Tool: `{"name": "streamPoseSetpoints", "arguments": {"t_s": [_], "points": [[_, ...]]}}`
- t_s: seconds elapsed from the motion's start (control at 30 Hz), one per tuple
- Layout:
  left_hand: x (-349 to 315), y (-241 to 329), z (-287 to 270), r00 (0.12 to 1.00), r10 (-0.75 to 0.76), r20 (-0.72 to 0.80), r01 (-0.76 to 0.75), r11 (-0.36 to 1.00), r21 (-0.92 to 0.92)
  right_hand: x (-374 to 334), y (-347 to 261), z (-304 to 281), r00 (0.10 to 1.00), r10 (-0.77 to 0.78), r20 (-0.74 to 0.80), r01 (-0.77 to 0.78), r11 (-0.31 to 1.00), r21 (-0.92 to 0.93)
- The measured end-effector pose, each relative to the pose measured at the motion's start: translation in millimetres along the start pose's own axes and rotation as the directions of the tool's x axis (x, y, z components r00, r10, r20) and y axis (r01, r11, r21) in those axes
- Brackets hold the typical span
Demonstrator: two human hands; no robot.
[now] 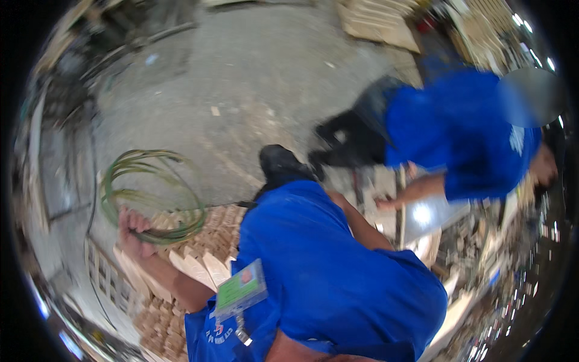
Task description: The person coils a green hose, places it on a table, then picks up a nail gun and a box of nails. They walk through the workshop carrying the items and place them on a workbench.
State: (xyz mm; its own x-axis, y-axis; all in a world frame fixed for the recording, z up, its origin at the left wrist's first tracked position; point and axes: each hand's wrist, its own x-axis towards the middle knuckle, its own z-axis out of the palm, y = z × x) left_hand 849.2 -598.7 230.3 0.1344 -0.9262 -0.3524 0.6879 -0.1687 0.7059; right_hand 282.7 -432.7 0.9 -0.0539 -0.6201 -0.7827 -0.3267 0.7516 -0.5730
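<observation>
My left hand (pixel 134 228) is stretched out to the left, its fingers closed round the lower side of a coiled green hose (pixel 196 208). The loops hang open in a wide ring, held above stacked wooden pieces. My right forearm (pixel 360 224) runs along my right side. Behind my blue shirt (pixel 319 259) the right hand is hidden, so its fingers do not show. A badge (pixel 241 289) in a clear holder hangs at my chest.
On the right a co-worker in a blue shirt (pixel 464 133) bends over, one hand (pixel 389 203) near a pale surface. Notched wooden pieces (pixel 160 329) are stacked at lower left, beside a dark cable (pixel 93 199). Wooden boards (pixel 377 21) lie on the concrete floor (pixel 241 78) at the back.
</observation>
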Motion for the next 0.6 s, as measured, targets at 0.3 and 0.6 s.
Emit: {"name": "streamPoseSetpoints", "arguments": {"t_s": [0.3, 0.6], "points": [[46.7, 31.6, 2.6, 0.905, 0.138, -0.402, -0.111, 0.990, 0.090, 123.4, -152.8, -41.2, 0.998, -0.004, 0.056, 0.023, 0.936, -0.350], [168.5, 107.3, -20.4, 0.827, 0.131, -0.547, -0.148, 0.989, 0.013, 250.8, -298.3, 4.9, 0.961, -0.115, 0.250, 0.231, 0.832, -0.505]]}}
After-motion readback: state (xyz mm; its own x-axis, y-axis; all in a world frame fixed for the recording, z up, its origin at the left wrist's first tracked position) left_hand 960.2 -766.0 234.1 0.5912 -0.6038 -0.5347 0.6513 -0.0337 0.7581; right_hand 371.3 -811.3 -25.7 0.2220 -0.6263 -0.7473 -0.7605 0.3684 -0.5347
